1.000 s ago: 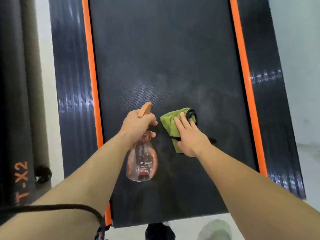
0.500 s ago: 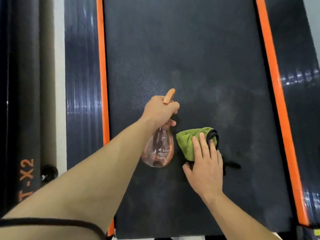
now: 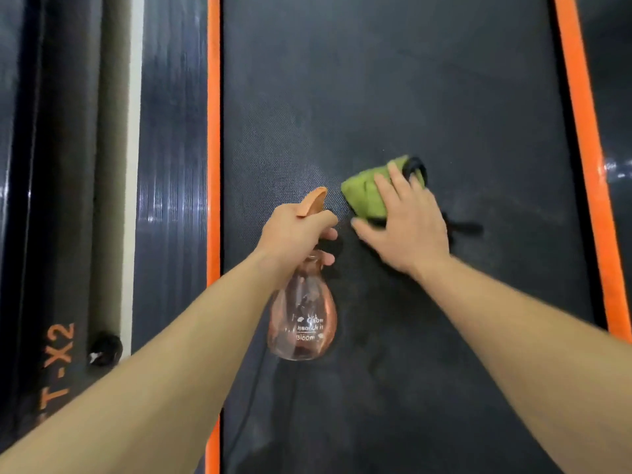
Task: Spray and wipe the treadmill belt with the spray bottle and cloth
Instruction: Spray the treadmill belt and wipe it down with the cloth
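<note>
Left hand [image 3: 297, 230] is wrapped tight round the neck of the spray bottle [image 3: 302, 316], fingers curled under the orange trigger head [image 3: 311, 201], which pokes up and forward past the knuckles. The bottle's clear pinkish body hangs down below the fist toward the person, white lettering showing on it, held over the left part of the treadmill belt [image 3: 393, 80]; whether its base touches the belt, I can't tell from here. Right hand [image 3: 407, 227] is spread flat, palm down, fingers apart, pressing on the green cloth [image 3: 364, 195]. The cloth is bunched and folded under those fingers, lying on the belt about mid-width, just to the right of the spray head, with a dark edge or loop at its far right corner beside the fingertips. The two hands are close side by side, not touching. Both bare forearms reach in from the bottom of the view. The belt itself is dark and finely textured, with a paler, hazy patch around and beyond the cloth. An orange strip [image 3: 213, 131] runs along the belt's left edge, another orange strip [image 3: 578, 131] along the right, ribbed dark side rails outside them. Far left, a dark frame piece carries orange lettering [image 3: 56, 364] ending in "-X2"
</note>
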The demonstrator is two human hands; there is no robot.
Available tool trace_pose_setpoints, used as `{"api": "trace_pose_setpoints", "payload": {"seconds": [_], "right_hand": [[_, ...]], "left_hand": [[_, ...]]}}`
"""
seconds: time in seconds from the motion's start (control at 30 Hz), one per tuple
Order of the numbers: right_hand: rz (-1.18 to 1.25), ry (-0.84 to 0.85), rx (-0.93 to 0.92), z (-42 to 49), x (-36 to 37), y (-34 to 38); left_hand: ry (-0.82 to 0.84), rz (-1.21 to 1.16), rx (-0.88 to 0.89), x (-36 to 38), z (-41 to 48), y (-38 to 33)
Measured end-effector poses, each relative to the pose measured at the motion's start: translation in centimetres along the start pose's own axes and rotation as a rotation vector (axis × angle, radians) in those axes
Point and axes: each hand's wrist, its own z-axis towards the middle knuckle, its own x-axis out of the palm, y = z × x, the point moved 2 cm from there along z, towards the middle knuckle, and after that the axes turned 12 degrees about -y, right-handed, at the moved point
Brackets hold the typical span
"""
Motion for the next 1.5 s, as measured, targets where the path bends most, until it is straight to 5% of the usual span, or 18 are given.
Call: {"api": "trace_pose_setpoints", "payload": {"seconds": [0.13, 0.3, 0.37, 0.5, 0.57, 0.7, 0.8, 0.93, 1.23, 1.5], "right_hand": [[-0.097, -0.03, -0.078, 7.9, 1.3, 2.3], [-0.049, 0.063, -0.485, -5.9, 1.4, 2.5], [-0.06, 0.105, -0.619, -3.0, 1.1, 0.9], [-0.149, -0.013, -0.331, 9.1, 0.6, 1.2], [-0.118, -0.037, -0.173, 8.1, 1.1, 1.9], [-0.11, 0.106, -0.35, -4.5, 1.7, 2.6], [-0.146, 0.171, -0.552, -1.6, 0.6, 1.2], [-0.189, 0.123, -0.213, 5.3, 0.0, 0.4], [-0.118, 0.227, -0.265, -22.7, -2.0, -2.8], [-0.155, 0.202, 0.047, -27.9, -3.7, -7.3]], "left_hand": [[-0.052, -0.034, 0.026, -2.0, 1.7, -0.3], [-0.123, -0.031, 0.029, -3.0, 2.0, -0.4], [-0.088, -0.016, 0.017, -2.8, 1.6, -0.2], [-0.03, 0.072, 0.097, -2.2, 1.9, 0.4], [-0.016, 0.09, 0.123, -1.9, 2.0, 0.7], [0.022, 0.045, 0.073, -1.5, 0.8, 1.3], [0.048, 0.0, 0.028, -1.3, -0.2, 1.8], [0.035, 0.029, 0.015, -0.8, -0.8, 2.2], [0.029, 0.159, 0.139, 3.3, -6.1, 3.7], [0.237, 0.295, 0.173, 10.4, -10.1, 4.3]]}}
